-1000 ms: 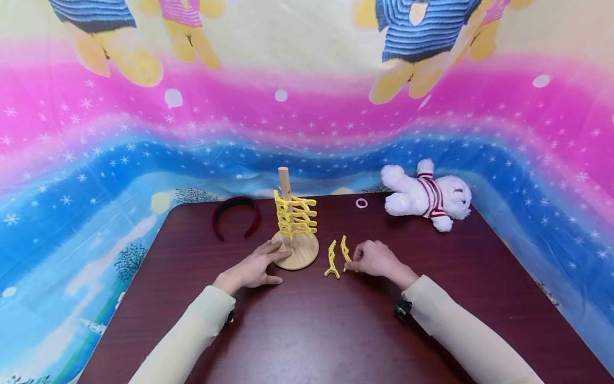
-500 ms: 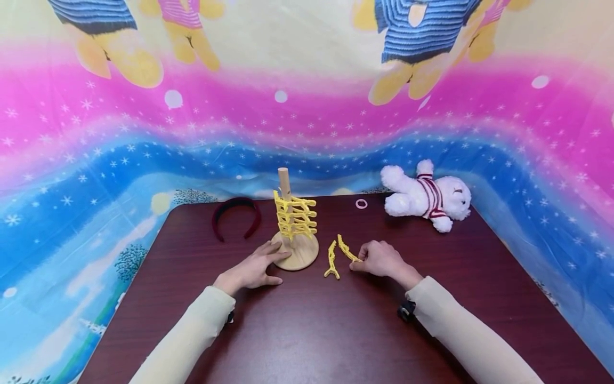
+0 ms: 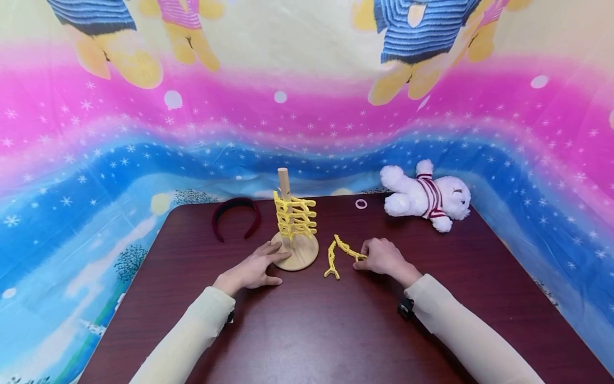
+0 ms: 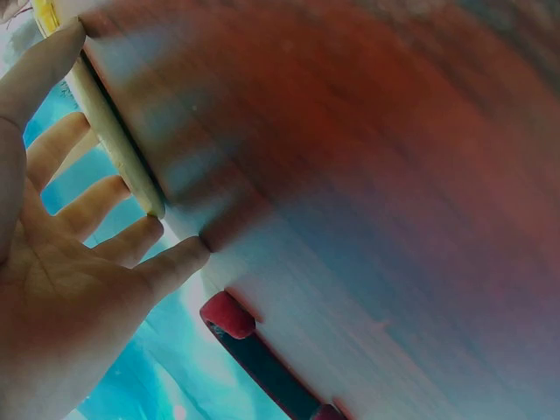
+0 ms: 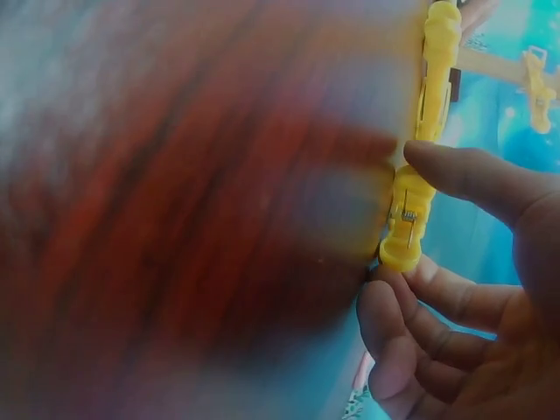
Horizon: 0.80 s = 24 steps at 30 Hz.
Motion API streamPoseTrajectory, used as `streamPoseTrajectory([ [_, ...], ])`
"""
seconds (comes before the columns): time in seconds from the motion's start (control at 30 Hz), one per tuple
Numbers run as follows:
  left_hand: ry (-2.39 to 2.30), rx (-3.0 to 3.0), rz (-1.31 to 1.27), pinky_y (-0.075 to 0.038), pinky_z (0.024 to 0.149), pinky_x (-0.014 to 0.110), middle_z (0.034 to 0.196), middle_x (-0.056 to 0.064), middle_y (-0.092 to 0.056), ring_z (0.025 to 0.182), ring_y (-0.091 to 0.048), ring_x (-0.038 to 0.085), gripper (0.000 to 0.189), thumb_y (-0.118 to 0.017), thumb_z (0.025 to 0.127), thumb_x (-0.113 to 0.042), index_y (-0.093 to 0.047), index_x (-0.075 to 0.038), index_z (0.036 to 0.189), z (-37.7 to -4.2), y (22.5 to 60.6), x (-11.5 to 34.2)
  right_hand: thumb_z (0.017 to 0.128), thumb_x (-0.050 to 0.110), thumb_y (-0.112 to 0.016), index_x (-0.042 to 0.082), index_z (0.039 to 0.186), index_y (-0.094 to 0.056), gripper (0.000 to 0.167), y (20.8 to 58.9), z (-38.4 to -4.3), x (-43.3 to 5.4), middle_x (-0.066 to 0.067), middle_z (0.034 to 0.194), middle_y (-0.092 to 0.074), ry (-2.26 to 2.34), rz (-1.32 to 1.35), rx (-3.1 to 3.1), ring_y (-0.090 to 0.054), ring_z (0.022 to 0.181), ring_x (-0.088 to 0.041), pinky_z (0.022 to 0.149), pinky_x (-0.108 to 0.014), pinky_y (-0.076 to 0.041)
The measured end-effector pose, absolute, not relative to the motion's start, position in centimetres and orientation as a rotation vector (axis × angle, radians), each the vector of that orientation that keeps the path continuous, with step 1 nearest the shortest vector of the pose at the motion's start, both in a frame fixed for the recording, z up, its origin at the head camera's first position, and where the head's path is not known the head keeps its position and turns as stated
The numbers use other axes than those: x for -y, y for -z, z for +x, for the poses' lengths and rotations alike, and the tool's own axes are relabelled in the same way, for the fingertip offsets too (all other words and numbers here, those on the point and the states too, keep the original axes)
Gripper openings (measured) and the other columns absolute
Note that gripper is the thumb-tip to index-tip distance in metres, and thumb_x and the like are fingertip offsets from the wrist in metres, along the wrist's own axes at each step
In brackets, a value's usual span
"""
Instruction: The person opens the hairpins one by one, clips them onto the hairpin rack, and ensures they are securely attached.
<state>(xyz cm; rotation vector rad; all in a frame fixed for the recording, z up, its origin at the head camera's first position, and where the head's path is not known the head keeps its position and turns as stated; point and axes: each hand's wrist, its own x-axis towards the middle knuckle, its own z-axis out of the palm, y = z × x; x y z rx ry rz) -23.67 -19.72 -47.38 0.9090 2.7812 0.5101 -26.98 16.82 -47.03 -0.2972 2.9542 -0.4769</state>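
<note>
My left hand [image 3: 249, 271] rests with spread, straight fingers on the round base [image 3: 304, 257] of a wooden stand. Around the stand's upright post [image 3: 284, 181], several yellow hair clips [image 3: 297, 216] are fixed in stacked rows. Between the thumb and fingers of my right hand [image 3: 385, 258], the forked end of a loose yellow alligator hair clip [image 3: 346, 247] is pinched; its spring shows in the right wrist view. This clip lies slanted on the table, its narrow tip near the tip of a second yellow clip [image 3: 332, 260], which points away from me with its fork toward me.
A dark red headband [image 3: 237, 205] lies left of the stand. Behind the loose clips is a small pale pink ring [image 3: 361, 204]. A white plush bear [image 3: 427, 197] in a striped sweater lies at the back right of the dark wooden table [image 3: 307, 330], before a printed cloth.
My right hand has shifted a little to the right with the clip's forked end, turning the clip from nearly upright in view to slanted. My left hand and the stand stay put.
</note>
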Motion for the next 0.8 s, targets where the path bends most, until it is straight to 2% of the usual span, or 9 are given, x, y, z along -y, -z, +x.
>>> streamPoseTrajectory([
  [0.2,-0.507,-2.780,0.899,-0.028,0.118,0.061,0.162,0.023,-0.028,0.150,-0.020,0.050,0.071,-0.078,0.087,-0.031,-0.049,-0.016,0.149,-23.7,47.5,19.7,0.073,0.041,-0.085,0.015,0.082,-0.072,0.031,47.0,-27.3,-17.5,-0.001,0.083,-0.069,0.527,-0.360,-2.977,-0.060,0.075,-0.021,0.069,-0.039,-0.050],
  [0.6,-0.507,-2.784,0.907,-0.026,0.119,0.060,0.162,0.024,-0.028,0.150,-0.020,0.049,0.071,-0.078,0.086,-0.031,-0.049,-0.016,0.149,-23.7,47.4,19.7,0.077,0.036,-0.084,0.013,0.092,-0.077,0.029,46.8,-27.7,-18.7,-0.001,0.087,-0.073,0.709,-0.389,-3.007,-0.061,0.079,-0.019,0.073,-0.037,-0.050],
  [0.8,-0.501,-2.783,0.898,-0.027,0.119,0.061,0.162,0.024,-0.028,0.150,-0.020,0.049,0.071,-0.078,0.086,-0.031,-0.049,-0.016,0.149,-23.7,47.5,19.7,0.079,0.034,-0.082,0.011,0.095,-0.078,0.029,46.1,-27.5,-19.1,-0.002,0.084,-0.074,0.770,-0.462,-3.056,-0.062,0.076,-0.017,0.070,-0.035,-0.051],
])
